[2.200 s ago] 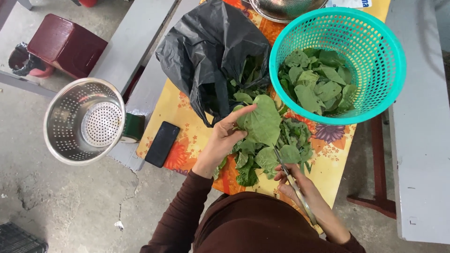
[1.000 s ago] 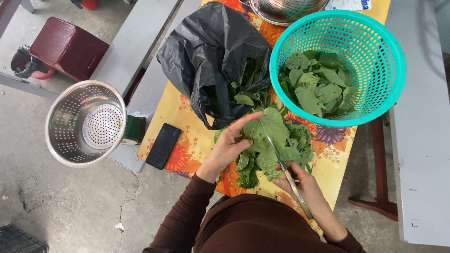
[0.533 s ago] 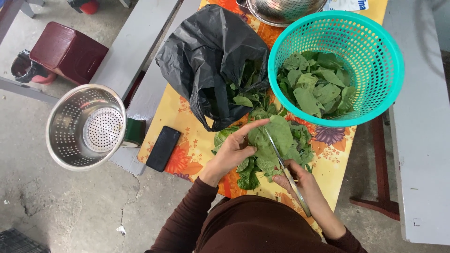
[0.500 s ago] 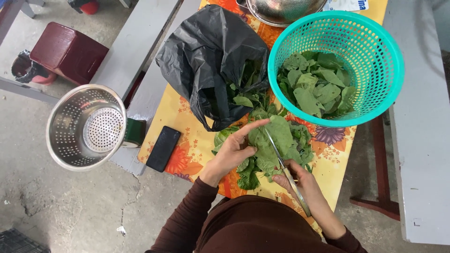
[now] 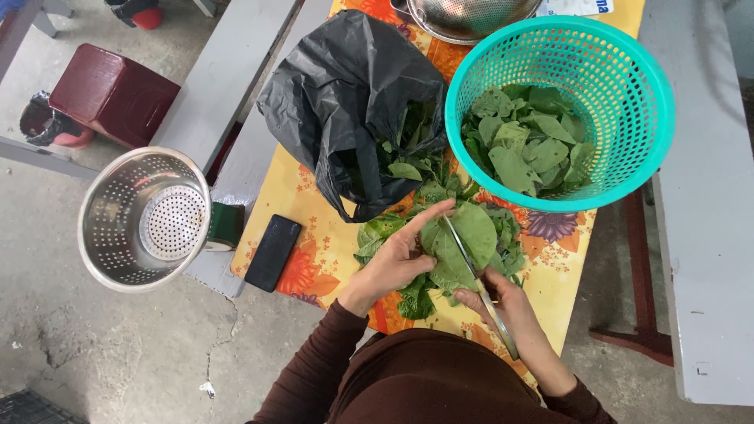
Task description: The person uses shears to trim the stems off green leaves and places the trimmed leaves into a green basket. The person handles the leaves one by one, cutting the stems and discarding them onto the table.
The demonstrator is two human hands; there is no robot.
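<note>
Two hands worked: left hand pinned limp, light leaf stack flat; right hand at five o'clock gripped knife handle; best held at stems.

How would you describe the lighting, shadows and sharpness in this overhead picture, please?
Head view: soft, even daylight with faint shadows only; mild glare inside the steel colander; the knife in the right hand and the left hand on the leaves look sharp; straight bench edges lean slightly outwards near the frame's sides.
</note>
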